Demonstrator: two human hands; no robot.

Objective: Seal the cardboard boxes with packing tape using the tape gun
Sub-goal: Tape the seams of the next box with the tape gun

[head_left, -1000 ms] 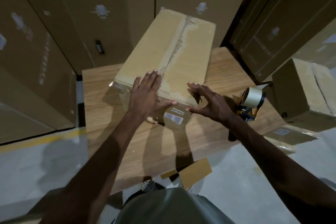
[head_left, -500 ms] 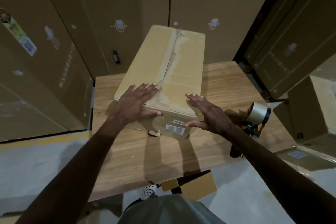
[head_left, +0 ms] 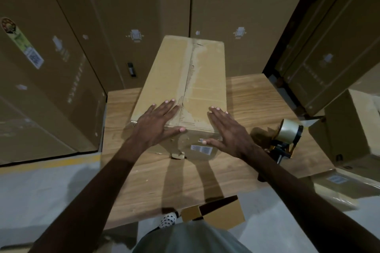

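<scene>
A long cardboard box [head_left: 174, 72] lies on the wooden table [head_left: 257, 96], its top seam torn where old tape peeled off. My left hand [head_left: 156, 123] lies flat on the near left of the box top, fingers straight, thumb at the front edge. My right hand [head_left: 228, 129] lies flat on the near right corner, fingers straight, thumb down on the front face by a white label [head_left: 201, 148]. The tape gun [head_left: 284, 136], yellow and black with a clear tape roll, stands on the table just right of my right wrist, and neither hand holds it.
Tall stacks of large cardboard cartons [head_left: 61, 57] wall in the table at the back, left and right. Another box [head_left: 353, 127] stands at the right, beyond the tape gun. A small open carton [head_left: 216, 210] sits on the floor at the table's near edge.
Both hands have flattened onto the box top; the right hand's curled fingers straightened. The box has turned to lie more squarely along my line of sight.
</scene>
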